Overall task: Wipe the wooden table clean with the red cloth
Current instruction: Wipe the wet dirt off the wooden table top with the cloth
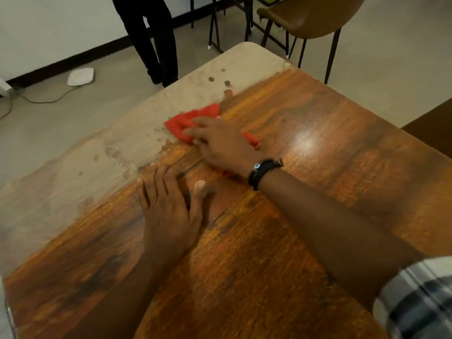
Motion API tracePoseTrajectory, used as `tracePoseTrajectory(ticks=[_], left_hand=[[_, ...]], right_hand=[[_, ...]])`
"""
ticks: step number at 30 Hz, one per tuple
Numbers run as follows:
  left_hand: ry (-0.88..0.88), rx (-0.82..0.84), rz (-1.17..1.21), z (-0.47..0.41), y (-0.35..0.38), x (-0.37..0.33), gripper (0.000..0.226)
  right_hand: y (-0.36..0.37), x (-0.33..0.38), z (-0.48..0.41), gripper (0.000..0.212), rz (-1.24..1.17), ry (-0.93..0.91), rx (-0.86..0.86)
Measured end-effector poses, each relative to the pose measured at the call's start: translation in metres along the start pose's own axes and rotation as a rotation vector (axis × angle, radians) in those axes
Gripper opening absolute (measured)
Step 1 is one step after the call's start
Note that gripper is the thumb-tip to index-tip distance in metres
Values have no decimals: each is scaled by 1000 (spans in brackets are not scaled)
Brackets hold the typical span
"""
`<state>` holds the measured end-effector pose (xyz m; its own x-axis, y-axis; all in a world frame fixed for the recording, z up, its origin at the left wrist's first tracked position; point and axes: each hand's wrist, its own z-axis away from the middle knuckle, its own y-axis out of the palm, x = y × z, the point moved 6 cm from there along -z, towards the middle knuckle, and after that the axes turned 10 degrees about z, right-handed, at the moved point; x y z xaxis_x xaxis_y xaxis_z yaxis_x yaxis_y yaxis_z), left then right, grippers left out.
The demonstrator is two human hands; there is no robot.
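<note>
The wooden table (pixel 305 216) fills most of the view. Its near and right part shows glossy brown grain, while its far left strip is coated in pale dust with dark spots (pixel 171 113). A red cloth (pixel 186 123) lies bunched at the border between the dusty and the clean wood. My right hand (pixel 220 143), with a black bracelet at the wrist, presses flat on the cloth with straight fingers. My left hand (pixel 168 204) rests flat on the bare wood nearer me, fingers spread, holding nothing.
A person's dark-trousered legs (pixel 151 40) stand on the floor beyond the table's far edge. A brown chair (pixel 308 15) stands at the back right. A white rag (pixel 80 76) and a cable (pixel 36 99) lie on the floor at left.
</note>
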<state>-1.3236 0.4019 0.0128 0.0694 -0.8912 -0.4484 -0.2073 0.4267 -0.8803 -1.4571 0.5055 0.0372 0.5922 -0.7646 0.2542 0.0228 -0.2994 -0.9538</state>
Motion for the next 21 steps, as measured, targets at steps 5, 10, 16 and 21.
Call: tracePoseTrajectory(ticks=[5,10,16,21], left_hand=[[-28,43,-21,-1,-1,-2,51],[8,6,-65,1,-4,-4,56],[43,-16,-36,-2,-3,-4,53],[70,-10,-68,-1,-4,-5,60]], right_hand=[[-2,-17,1,35,-138,-24,62],[-41,-174,4,36,-40,437,-48],[-50,-182,10,36,1,566,-92],[-11,-14,39,40,-78,145,-10]])
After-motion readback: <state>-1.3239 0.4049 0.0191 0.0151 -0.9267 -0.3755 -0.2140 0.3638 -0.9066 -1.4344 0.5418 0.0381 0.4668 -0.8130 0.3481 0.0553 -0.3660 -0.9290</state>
